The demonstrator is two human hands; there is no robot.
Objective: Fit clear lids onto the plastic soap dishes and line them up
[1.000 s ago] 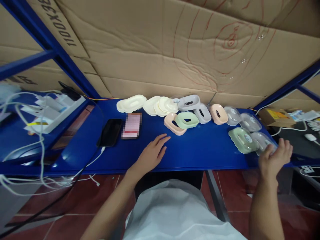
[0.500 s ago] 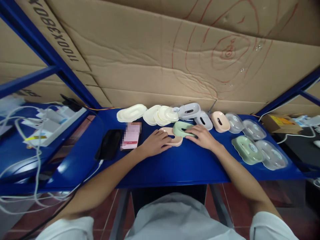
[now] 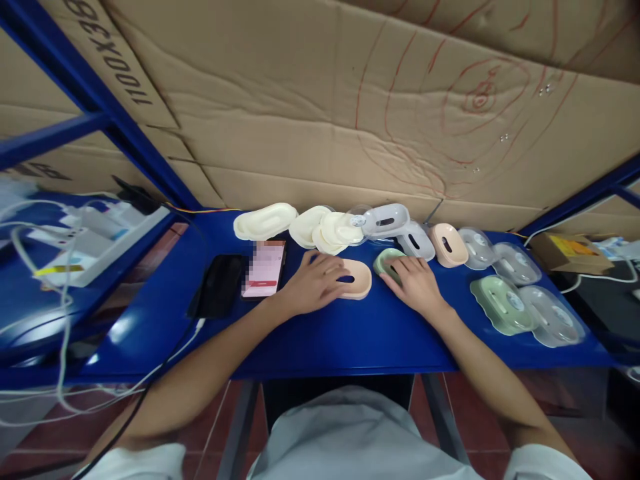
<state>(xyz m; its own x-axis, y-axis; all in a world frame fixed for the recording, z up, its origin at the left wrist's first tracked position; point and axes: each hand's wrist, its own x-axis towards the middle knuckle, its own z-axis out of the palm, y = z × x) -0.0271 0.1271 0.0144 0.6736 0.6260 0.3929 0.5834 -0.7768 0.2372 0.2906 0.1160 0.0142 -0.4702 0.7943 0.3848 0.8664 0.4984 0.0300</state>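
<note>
A peach oval plastic shell with a slot in its middle [image 3: 362, 279] lies on the blue table in front of me. My left hand [image 3: 316, 283] grips its left end, with the fingers bent over the top and partly hiding it. Just to the right is a green oval plastic shell [image 3: 384, 262], which my right hand [image 3: 414, 281] holds from above. That hand covers most of the green shell. A gap of blue tabletop separates the two shells.
Cream oval pieces [image 3: 265, 222] and grey slotted shells [image 3: 393, 217] line the back edge, beside another peach shell [image 3: 453, 250]. Clear-lidded cases [image 3: 505, 310] stand at right. A phone [image 3: 265, 270] and a black device [image 3: 220, 287] lie left, near white cables [image 3: 65, 333].
The green shell has moved right, away from the peach shell, with my right hand on it. My left hand stays on the peach shell. The camera view has shifted slightly.
</note>
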